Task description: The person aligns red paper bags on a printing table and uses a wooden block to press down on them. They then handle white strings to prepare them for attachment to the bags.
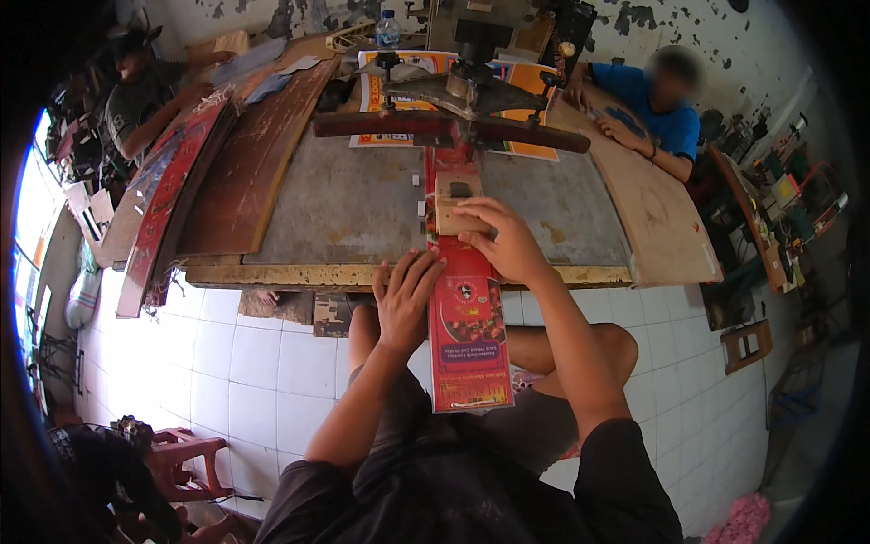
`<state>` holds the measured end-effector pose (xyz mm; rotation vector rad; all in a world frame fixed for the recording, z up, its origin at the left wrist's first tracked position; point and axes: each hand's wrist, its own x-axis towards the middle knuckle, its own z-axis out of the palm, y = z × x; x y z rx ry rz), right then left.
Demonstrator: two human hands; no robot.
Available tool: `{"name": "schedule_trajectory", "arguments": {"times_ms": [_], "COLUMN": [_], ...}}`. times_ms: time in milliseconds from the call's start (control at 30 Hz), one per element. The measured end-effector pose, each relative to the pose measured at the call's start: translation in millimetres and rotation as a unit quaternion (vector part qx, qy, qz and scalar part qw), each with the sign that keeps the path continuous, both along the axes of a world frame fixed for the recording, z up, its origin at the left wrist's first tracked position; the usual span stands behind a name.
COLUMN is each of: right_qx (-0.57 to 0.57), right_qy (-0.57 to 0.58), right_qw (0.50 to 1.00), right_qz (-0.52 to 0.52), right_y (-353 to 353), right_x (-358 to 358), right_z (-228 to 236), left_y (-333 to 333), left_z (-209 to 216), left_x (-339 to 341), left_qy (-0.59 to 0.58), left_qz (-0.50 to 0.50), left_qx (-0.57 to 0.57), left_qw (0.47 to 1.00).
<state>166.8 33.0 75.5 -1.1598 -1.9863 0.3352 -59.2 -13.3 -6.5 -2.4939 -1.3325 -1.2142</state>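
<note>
A long red printed plastic strip runs from under the press across the table's front edge and hangs down over my lap. My left hand lies at the strip's left edge, fingers stretched out and slightly spread, fingertips at the table edge. On the strip sits a light brown wooden block with a dark square patch on its top. My right hand holds this block from the right, fingers over its top and thumb by its near edge. Beyond the block stands a metal press with a dark red crossbar.
Small white pieces lie left of the strip on the grey metal tabletop. Printed sheets and a water bottle are behind the press. Boards flank the table; one person works at each side. A red stool stands lower left.
</note>
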Motion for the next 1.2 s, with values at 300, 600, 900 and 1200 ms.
{"name": "schedule_trajectory", "arguments": {"times_ms": [300, 600, 900, 1200], "right_qx": [0.007, 0.015, 0.091, 0.109], "right_qy": [-0.012, 0.007, -0.052, -0.075], "right_qw": [1.000, 1.000, 0.993, 0.989], "right_qz": [-0.009, 0.000, -0.050, -0.059], "right_y": [40.6, 44.3, 36.0, 39.9], "right_x": [1.6, 4.8, 0.8, 0.0], "right_z": [-6.3, -17.0, -10.0, -12.8], "left_y": [2.7, 3.1, 4.0, 4.6], "left_z": [-2.1, -1.0, -4.2, -5.4], "left_x": [1.4, 2.8, 3.3, 2.4], "left_qy": [-0.004, 0.005, 0.008, 0.010], "left_qz": [0.010, 0.020, 0.030, 0.031], "left_qx": [0.012, 0.011, 0.011, 0.010], "left_qw": [1.000, 1.000, 0.999, 0.999]}}
